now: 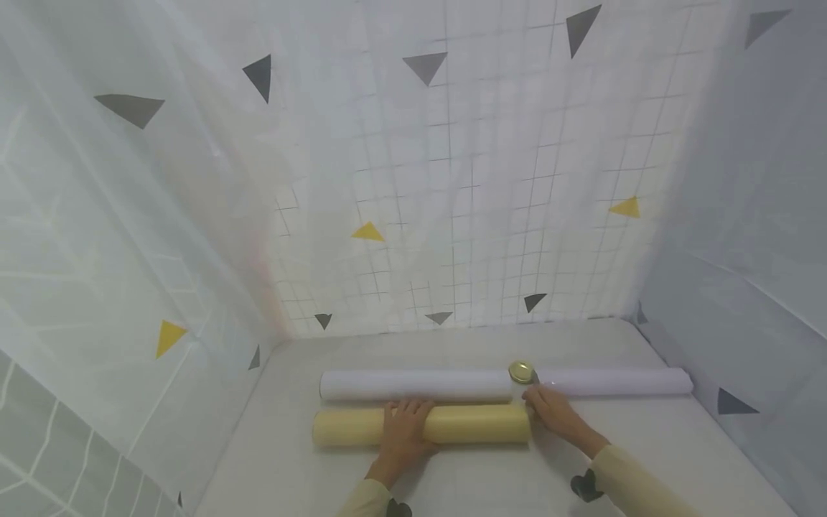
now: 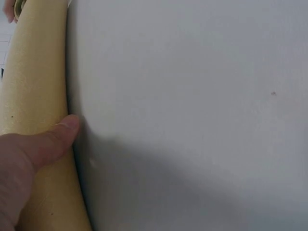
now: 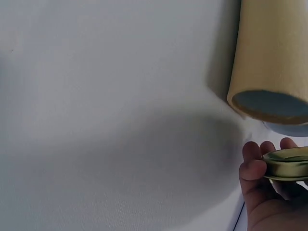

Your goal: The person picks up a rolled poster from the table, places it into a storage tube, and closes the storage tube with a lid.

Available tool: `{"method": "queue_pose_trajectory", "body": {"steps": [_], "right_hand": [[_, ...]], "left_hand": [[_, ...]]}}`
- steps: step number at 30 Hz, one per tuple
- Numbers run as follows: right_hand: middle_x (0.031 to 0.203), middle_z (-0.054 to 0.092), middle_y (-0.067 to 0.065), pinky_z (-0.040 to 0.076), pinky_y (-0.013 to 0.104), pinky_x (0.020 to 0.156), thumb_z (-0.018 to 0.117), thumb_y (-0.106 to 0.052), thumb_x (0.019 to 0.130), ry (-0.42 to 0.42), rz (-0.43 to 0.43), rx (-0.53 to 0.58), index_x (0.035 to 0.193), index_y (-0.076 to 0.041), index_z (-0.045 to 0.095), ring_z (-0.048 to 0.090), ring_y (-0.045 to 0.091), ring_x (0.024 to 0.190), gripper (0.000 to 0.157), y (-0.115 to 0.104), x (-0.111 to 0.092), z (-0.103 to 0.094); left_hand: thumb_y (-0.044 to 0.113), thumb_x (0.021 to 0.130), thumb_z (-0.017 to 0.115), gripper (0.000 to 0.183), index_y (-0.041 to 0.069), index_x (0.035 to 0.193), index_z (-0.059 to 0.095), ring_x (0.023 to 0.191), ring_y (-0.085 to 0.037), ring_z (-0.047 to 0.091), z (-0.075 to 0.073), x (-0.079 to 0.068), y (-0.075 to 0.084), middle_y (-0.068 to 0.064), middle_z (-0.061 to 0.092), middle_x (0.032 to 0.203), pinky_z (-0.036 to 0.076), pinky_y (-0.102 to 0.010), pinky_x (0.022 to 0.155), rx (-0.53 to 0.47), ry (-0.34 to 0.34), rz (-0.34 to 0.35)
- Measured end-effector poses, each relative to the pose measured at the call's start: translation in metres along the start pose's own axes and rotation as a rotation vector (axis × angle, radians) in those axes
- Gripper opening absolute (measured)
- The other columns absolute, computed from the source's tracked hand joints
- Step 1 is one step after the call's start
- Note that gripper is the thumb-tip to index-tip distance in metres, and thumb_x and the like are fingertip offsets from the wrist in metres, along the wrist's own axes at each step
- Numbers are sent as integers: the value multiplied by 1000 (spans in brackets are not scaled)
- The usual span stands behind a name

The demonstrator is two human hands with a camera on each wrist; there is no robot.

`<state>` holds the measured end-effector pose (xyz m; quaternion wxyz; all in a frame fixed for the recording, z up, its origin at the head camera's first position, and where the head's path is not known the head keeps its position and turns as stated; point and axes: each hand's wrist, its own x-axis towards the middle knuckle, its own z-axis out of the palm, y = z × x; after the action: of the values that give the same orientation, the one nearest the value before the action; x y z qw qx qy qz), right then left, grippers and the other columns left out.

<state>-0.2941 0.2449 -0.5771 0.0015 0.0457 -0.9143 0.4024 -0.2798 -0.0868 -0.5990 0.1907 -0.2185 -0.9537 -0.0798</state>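
A tan cardboard tube point(image 1: 478, 424) lies crosswise on the white surface. My left hand point(image 1: 405, 431) grips it left of its middle, fingers over the top and thumb point(image 2: 57, 137) along the near side. In the right wrist view the tube's right end point(image 3: 269, 107) shows as an open, hollow mouth. Just beyond that end, my right hand point(image 1: 554, 413) pinches a round gold metal lid point(image 3: 284, 168) between thumb and fingers. The lid is apart from the tube's mouth, and part of it is cut off by the frame's edge.
Behind the tube lies a white roll point(image 1: 413, 385), with a white length point(image 1: 614, 381) continuing to the right; whether they are one piece I cannot tell. Whitish sheets with grid lines and printed triangles point(image 1: 368, 231) enclose the white surface point(image 1: 478, 477) at the back and sides.
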Motion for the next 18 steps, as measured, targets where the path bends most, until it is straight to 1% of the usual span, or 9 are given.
{"method": "queue_pose_trajectory", "body": {"steps": [4,8,12,15,18], "right_hand": [[98,72,12,53,37,84,39,-18,105,-6,3,-3,106,2,69,63,17,89,37,0,1,4],[98,72,9,53,36,85,38,-19,105,-19,29,-12,103,-1,70,61,15,87,37,-1,0,7],[100,73,9,52,37,86,36,-20,107,-15,37,-9,102,-3,70,60,15,88,37,-5,-2,7],[100,71,9,52,37,85,35,-21,108,-11,51,0,105,-3,68,59,16,88,38,-8,-2,7],[96,68,9,50,35,80,32,-26,110,-2,95,16,102,-3,64,57,17,86,41,-10,-4,7]], "left_hand": [[48,58,95,81,23,128,64,111,-17,63,3,0,2,5,72,118,43,-46,99,20,3,-2],[48,57,95,82,22,129,64,111,-18,63,4,1,4,5,72,119,43,-46,99,13,3,0],[49,58,95,83,22,130,64,112,-18,64,4,1,5,4,73,120,43,-46,99,-2,6,2],[49,58,95,83,23,130,64,113,-18,64,5,3,5,5,73,120,42,-47,100,-19,6,-14],[48,57,96,83,23,130,65,114,-18,63,4,5,5,5,73,121,42,-48,101,-41,6,-32]]}}
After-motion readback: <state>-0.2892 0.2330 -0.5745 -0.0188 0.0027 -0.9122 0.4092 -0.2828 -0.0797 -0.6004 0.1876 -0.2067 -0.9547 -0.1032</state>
